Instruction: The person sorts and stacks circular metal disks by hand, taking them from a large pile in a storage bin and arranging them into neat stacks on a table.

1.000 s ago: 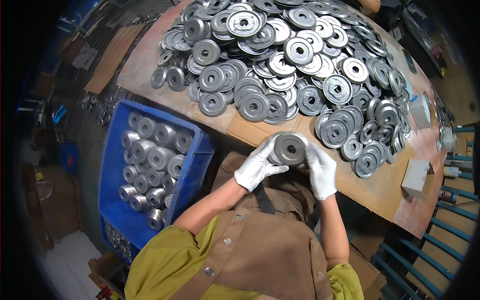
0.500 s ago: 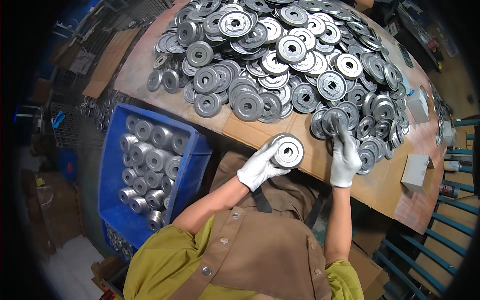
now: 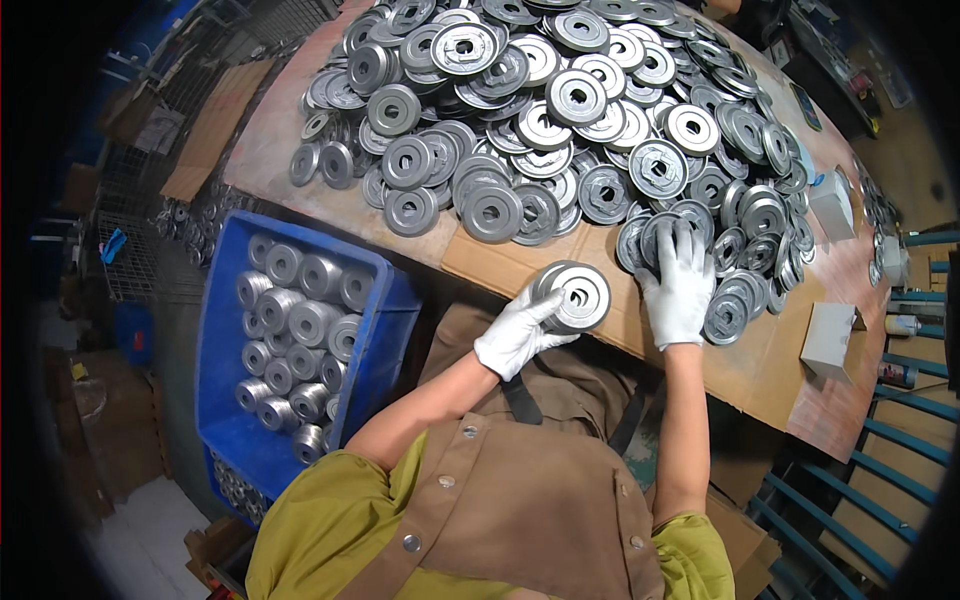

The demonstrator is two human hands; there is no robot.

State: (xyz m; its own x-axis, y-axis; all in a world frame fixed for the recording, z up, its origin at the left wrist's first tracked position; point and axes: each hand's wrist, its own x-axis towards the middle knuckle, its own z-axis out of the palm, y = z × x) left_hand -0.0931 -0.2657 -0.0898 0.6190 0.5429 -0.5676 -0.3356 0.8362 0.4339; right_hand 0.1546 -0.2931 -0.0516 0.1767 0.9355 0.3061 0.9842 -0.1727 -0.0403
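by the table [image 3: 265,150], the left hand [image 3: 512,335] clasps at least two discs [image 3: 590,317]; the right hand [image 3: 682,290], fingers parted, covers one disc [image 3: 650,245], grip unclear.

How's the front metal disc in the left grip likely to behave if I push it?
The front disc looks like solid metal, so it should stay stiff and may feel heavy for its size. Its round rim suggests it could roll if set on edge. Its smooth-looking face might slip against the gloved left grip.
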